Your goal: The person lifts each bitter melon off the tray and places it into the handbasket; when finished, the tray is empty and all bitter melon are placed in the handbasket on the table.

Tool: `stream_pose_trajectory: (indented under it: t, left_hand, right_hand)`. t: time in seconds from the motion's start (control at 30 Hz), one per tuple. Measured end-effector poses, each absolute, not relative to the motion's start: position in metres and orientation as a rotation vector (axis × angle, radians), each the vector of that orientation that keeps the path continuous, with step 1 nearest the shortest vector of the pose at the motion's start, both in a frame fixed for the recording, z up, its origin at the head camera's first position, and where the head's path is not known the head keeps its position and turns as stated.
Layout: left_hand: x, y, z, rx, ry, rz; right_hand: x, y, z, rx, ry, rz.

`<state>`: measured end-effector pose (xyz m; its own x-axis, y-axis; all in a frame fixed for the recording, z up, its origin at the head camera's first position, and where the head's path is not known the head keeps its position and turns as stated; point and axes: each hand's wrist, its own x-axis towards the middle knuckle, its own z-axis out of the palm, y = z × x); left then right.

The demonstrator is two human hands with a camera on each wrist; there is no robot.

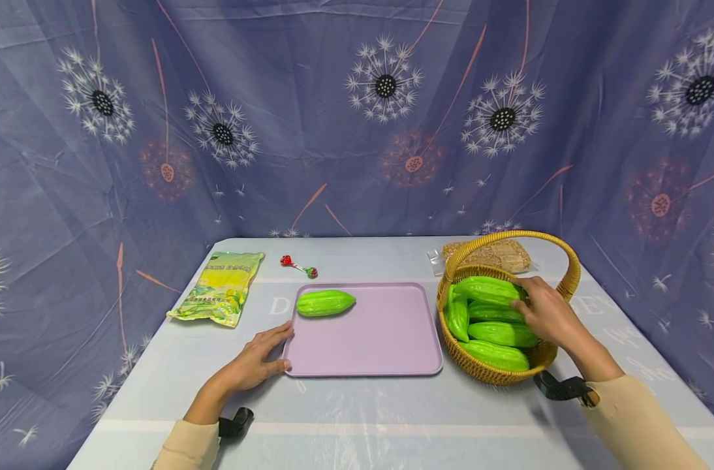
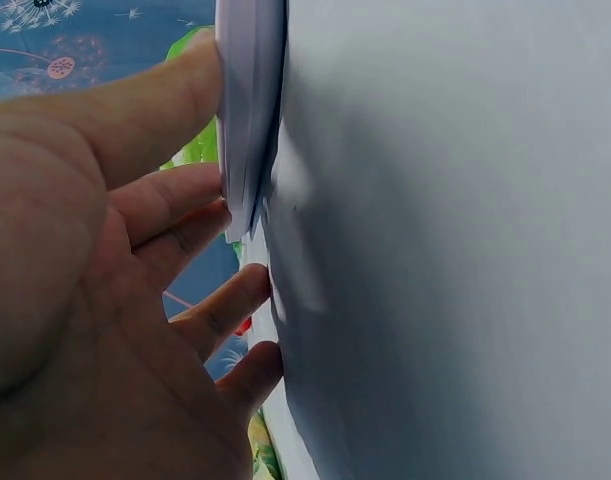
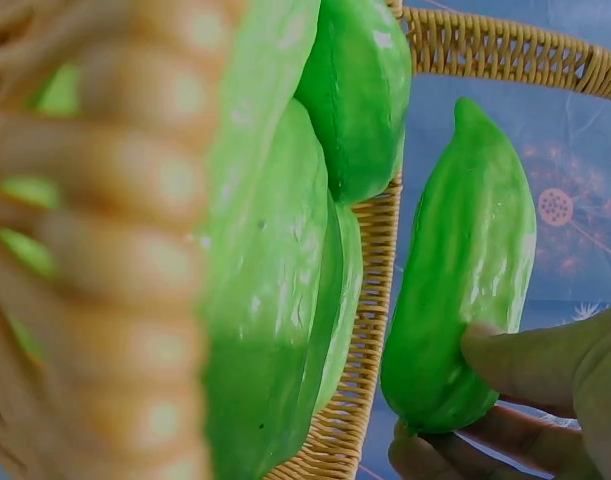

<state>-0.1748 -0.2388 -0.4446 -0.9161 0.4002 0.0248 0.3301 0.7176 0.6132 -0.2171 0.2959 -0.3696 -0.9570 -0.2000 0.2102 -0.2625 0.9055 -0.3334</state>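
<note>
My right hand (image 1: 549, 314) pinches the end of a green ribbed gourd (image 3: 465, 270) between thumb and fingers. In the right wrist view this gourd stands apart from the other green gourds (image 3: 275, 270), which fill a woven basket (image 1: 480, 372) with an arched handle. A lilac tray (image 1: 369, 343) lies left of the basket, with one green gourd (image 1: 324, 303) in its far left corner. My left hand (image 1: 248, 364) rests at the tray's left edge, its fairly straight fingers and thumb touching the rim.
A yellow-green packet (image 1: 222, 287) lies at the back left of the table. Behind the tray is a small red-and-green double-ended item (image 1: 299, 266). A clear bag of tan food (image 1: 492, 254) lies behind the basket. A patterned curtain (image 1: 310, 117) closes off the back.
</note>
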Motion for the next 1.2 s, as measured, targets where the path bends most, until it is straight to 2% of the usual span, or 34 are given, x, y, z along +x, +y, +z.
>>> stream_pose_trajectory:
  t: [1.2]
  left_hand:
    - [-0.175,-0.239,-0.444,0.576,2.779,0.987]
  right_hand:
    - [-0.232,0.296,-0.367,0.348,-3.077,0.487]
